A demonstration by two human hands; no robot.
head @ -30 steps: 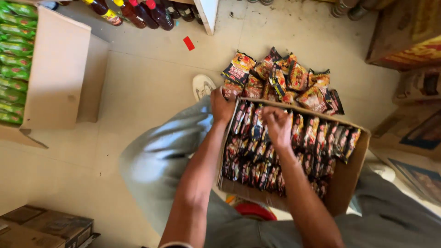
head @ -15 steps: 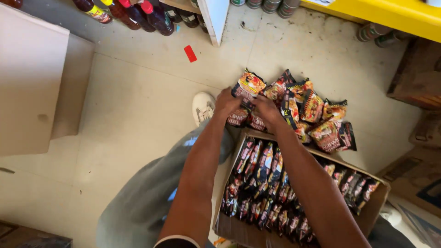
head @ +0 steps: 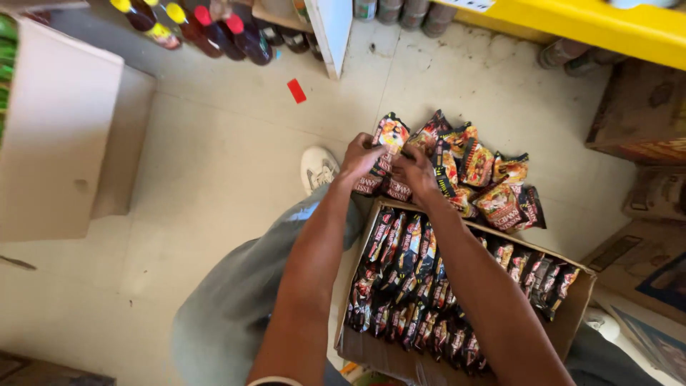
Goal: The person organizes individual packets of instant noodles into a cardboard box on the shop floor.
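Both hands, left hand (head: 361, 156) and right hand (head: 413, 171), pinch glossy, crinkly red-and-black foil snack packets (head: 382, 154) at the near edge of a loose heap of like packets (head: 486, 179) on the pale tiled floor (head: 214, 164), just beyond the brown cardboard box (head: 579, 314). The box holds upright rows, largely full.

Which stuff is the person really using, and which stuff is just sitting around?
In use:
- left hand and right hand, both gripping packets
- pile of snack packets on the floor
- cardboard box filled with rows of packets

Just lying about:
- red scrap on the floor
- bottles by the shelf
- yellow shelf
- pale box at left
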